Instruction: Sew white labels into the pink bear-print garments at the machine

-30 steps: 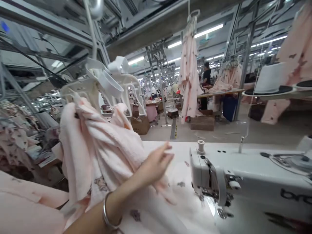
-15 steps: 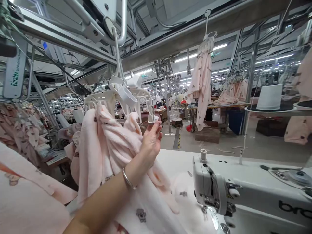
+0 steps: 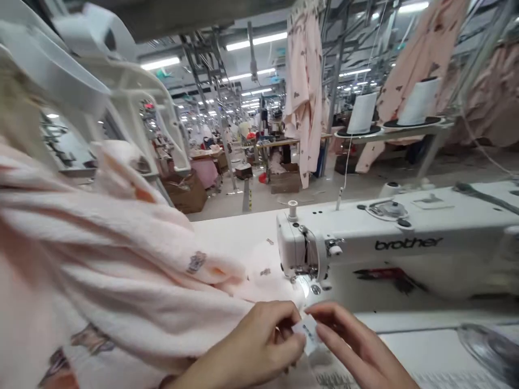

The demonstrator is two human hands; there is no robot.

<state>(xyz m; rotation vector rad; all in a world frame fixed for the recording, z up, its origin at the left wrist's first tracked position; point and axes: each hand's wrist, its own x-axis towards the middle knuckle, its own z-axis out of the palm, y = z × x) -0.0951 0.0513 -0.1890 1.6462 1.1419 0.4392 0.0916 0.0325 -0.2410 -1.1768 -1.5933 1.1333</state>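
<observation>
A pale pink fleece garment [image 3: 121,270] with small printed figures hangs from a white plastic hanger clamp [image 3: 101,92] at the left and drapes down onto the sewing table. Both hands meet low in the middle of the view, just in front of the needle of the white Brother sewing machine [image 3: 389,243]. My left hand [image 3: 259,346] and my right hand [image 3: 348,340] pinch a small white label [image 3: 307,330] between their fingertips, right at the garment's edge.
The white table top [image 3: 243,232] runs behind the machine. White thread cones [image 3: 363,112] stand on a rack above it. Further pink garments [image 3: 304,92] hang from overhead rails. Other workstations, cardboard boxes and people fill the hall behind.
My left hand has come down from the hanging garment to the table front. My right hand has come into view, and both now pinch a small label. The view has swung right and down.
</observation>
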